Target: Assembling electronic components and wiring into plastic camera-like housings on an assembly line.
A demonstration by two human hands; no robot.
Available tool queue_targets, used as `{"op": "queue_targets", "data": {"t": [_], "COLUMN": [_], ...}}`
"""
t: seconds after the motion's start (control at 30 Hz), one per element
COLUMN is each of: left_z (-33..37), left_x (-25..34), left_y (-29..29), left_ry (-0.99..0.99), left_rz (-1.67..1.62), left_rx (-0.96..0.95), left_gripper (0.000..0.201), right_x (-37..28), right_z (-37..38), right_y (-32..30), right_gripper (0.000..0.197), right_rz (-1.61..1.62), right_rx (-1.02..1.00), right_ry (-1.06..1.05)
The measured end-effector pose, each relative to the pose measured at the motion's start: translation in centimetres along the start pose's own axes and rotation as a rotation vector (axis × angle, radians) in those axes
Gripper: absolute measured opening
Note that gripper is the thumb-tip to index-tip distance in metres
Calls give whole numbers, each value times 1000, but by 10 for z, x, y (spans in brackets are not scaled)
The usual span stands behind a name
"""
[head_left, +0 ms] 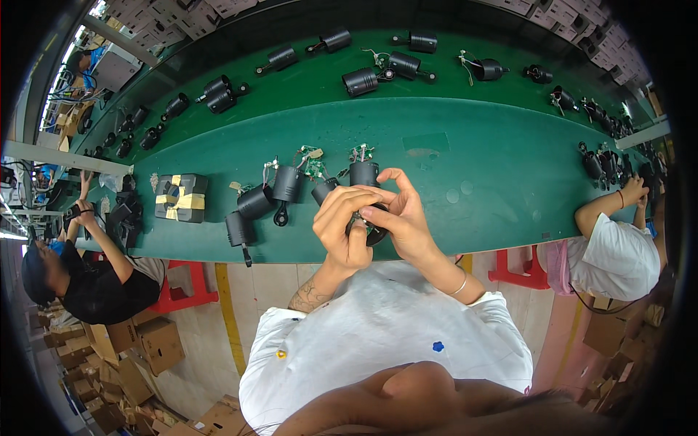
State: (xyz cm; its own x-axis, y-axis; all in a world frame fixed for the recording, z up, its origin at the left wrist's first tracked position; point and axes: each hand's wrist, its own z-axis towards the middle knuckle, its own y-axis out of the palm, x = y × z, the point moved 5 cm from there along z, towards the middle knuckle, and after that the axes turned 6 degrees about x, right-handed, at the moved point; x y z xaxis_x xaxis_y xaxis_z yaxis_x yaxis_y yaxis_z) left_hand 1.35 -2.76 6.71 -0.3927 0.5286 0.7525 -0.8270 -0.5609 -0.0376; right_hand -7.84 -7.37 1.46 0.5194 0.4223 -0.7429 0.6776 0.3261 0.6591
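Close to the bench's near edge, a black round housing (377,235) with a bit of green circuit board in its mouth is held between both my hands. My left hand (343,227) curls round its left side, fingers bent and thumb at the opening. From the right my right hand (407,218) grips it, thumb across the rim; the fingers hide most of the housing. Just beyond stands another black housing (363,174) with a green circuit board (361,153) wired on top. Several more, such as this black housing (289,184), lie to the left, some with boards (315,168) hanging on wires.
A black block with yellow tape (182,198) sits left on the green bench (494,174). Beyond, more black housings (403,65) lie along a darker green strip. One person (94,283) works at left, another (614,247) at right. Red stools (190,287) and cardboard boxes (160,345) stand behind.
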Motion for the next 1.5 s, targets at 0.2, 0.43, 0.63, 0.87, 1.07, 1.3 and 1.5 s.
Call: {"op": "queue_targets", "data": {"t": [0.2, 0.43, 0.63, 0.87, 1.07, 1.3, 1.5], "left_z": [4, -2, -6, -4, -3, -1, -1], "left_x": [-8, -13, -14, -5, 5, 10, 7], "left_y": [3, 4, 4, 10, 9, 10, 10], "left_ry": [-17, -77, -68, 38, 98, 121, 84], "left_rz": [-48, -45, -22, 74, 81, 100, 94], "left_rx": [-10, 107, 135, 115, 126, 124, 123], "left_gripper": [32, 52, 55, 48, 39, 38, 38], "right_x": [-3, -1, 1, 3, 0, 3, 1], "right_z": [0, -5, -13, -16, -13, -16, -16], "right_y": [0, 9, 18, 19, 22, 24, 23], "right_gripper": [51, 49, 51, 53, 57, 55, 54], "right_rz": [-35, -54, -172, -172, -98, 18, -40], "right_rx": [43, 42, 42, 79, -26, 7, 66], "right_ry": [-2, -22, -134, -158, -129, -174, -172]}}
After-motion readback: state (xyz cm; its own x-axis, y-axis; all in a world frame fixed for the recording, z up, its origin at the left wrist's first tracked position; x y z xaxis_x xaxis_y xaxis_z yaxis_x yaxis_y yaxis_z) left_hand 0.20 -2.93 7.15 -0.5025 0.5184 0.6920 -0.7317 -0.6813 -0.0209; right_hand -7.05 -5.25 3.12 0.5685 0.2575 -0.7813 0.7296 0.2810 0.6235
